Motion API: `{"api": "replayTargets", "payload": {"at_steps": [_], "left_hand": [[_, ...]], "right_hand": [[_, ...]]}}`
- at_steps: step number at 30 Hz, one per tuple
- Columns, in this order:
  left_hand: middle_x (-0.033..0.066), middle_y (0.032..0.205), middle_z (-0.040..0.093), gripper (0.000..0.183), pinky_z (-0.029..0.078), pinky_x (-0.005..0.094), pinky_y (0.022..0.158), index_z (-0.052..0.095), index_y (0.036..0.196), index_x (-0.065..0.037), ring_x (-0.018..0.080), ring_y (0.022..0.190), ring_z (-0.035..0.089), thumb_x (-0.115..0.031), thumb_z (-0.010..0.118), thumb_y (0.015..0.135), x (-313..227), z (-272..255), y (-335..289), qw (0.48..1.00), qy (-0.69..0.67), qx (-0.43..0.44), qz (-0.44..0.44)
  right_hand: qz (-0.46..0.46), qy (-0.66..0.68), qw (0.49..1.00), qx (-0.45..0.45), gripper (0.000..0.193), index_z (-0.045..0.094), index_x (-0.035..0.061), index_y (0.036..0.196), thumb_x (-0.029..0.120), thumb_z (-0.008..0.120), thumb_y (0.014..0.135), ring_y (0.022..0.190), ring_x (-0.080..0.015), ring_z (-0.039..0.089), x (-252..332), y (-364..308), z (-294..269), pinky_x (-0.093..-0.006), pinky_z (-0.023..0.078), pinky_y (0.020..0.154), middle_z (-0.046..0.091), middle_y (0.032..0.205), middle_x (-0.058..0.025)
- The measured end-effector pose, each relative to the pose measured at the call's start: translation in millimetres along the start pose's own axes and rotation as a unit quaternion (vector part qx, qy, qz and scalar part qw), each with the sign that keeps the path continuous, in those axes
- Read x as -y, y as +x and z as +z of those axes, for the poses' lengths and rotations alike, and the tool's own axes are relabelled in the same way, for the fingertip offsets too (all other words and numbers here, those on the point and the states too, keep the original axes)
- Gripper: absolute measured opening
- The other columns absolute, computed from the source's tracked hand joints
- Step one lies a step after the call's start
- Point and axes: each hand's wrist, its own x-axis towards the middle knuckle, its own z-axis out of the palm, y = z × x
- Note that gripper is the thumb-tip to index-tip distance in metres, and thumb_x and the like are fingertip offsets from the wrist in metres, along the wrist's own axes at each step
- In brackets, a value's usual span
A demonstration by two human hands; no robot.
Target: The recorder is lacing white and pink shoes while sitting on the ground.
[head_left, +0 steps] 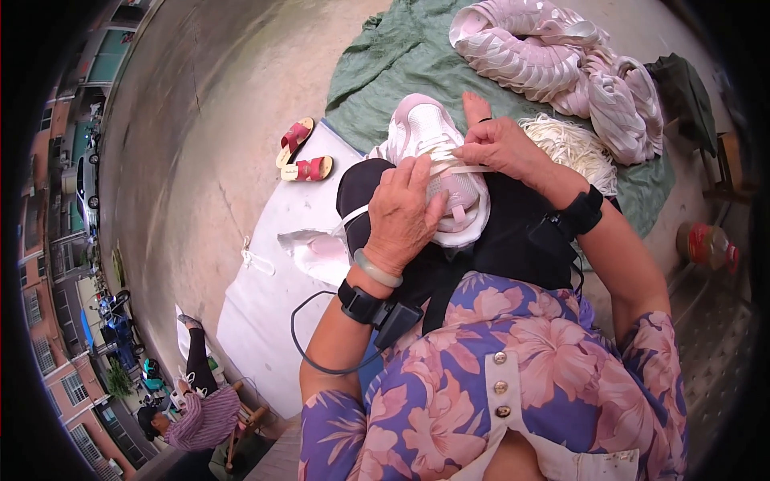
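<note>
A white and pink shoe upper lies across my lap, with its toe pointing away from me. White lace runs in rows over its tongue. My left hand presses on the upper's left edge, its fingers bent close to the lacing and the thumb on the upper. From the right, my right hand pinches the flat white shoelace near the eyelets. Its fingertips partly hide the lace. Another lace end hangs by my left wrist. Beside that wrist lies a second white and pink upper.
A bundle of strung shoe uppers and a heap of white laces lie on the green cloth. Red slippers stand by the white sheet. A bottle is at right; a seated person is lower left.
</note>
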Motion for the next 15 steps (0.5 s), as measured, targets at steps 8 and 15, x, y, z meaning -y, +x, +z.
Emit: {"api": "replayTargets", "payload": {"at_steps": [8,15], "left_hand": [[0.0141,0.079,0.059,0.018,0.046,0.0357,0.060,0.057,0.087,-0.002,0.0304,0.067,0.057,-0.018,0.063,0.080,15.6,4.3,-3.3,0.998,-0.002,-0.046,-0.044],[0.0106,0.062,0.054,0.018,0.042,0.0293,0.053,0.056,0.076,-0.001,0.0175,0.055,0.052,-0.016,0.062,0.082,22.9,4.7,-6.1,0.987,-0.101,-0.019,-0.120]], "right_hand": [[-0.019,-0.059,0.998,0.003,0.028,0.060,0.0083,0.056,0.033,0.072,0.064,0.110,-0.0427,0.031,-9.5,12.5,-1.2,-0.0502,0.010,0.105,0.059,0.073,-0.0171],[-0.043,-0.052,0.997,-0.030,0.027,0.057,0.0072,0.063,0.029,0.071,0.070,0.096,-0.0288,0.044,-18.8,12.3,2.5,-0.0412,0.027,0.099,0.056,0.064,-0.0091]]}}
